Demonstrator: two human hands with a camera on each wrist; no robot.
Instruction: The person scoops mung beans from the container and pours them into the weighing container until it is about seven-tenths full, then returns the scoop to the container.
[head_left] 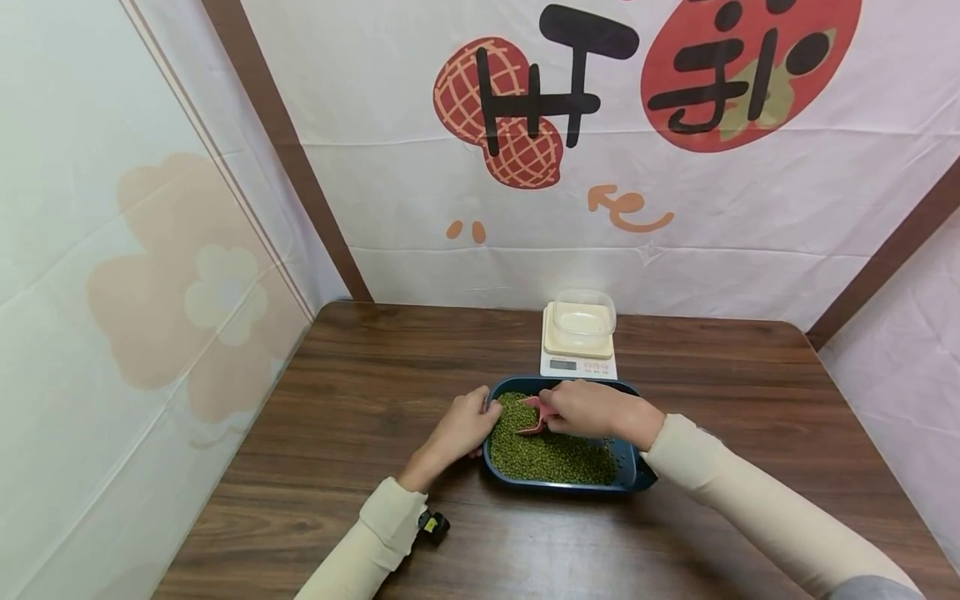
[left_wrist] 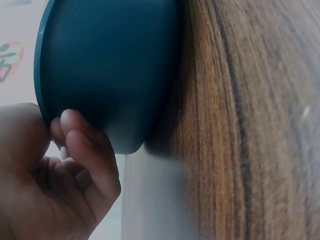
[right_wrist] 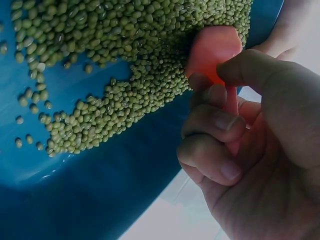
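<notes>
A blue tray (head_left: 551, 484) holds a layer of green mung beans (head_left: 536, 457), thickest towards its left end. My left hand (head_left: 462, 425) grips the tray's left rim; in the left wrist view its fingers curl around the edge of the blue wall (left_wrist: 110, 65). Over the beans, my right hand (head_left: 588, 408) holds a pink scoop (head_left: 534, 427) by its handle. The right wrist view shows fingers and thumb wrapped about that handle, with the scoop's head (right_wrist: 215, 50) down among the beans. How full the scoop is, I cannot tell.
Just behind the tray stands a white kitchen scale (head_left: 577, 367) bearing a clear plastic container (head_left: 584, 321). Both sit on a dark wooden table (head_left: 375, 375). A printed cloth (head_left: 420, 275) hangs along the table's back edge.
</notes>
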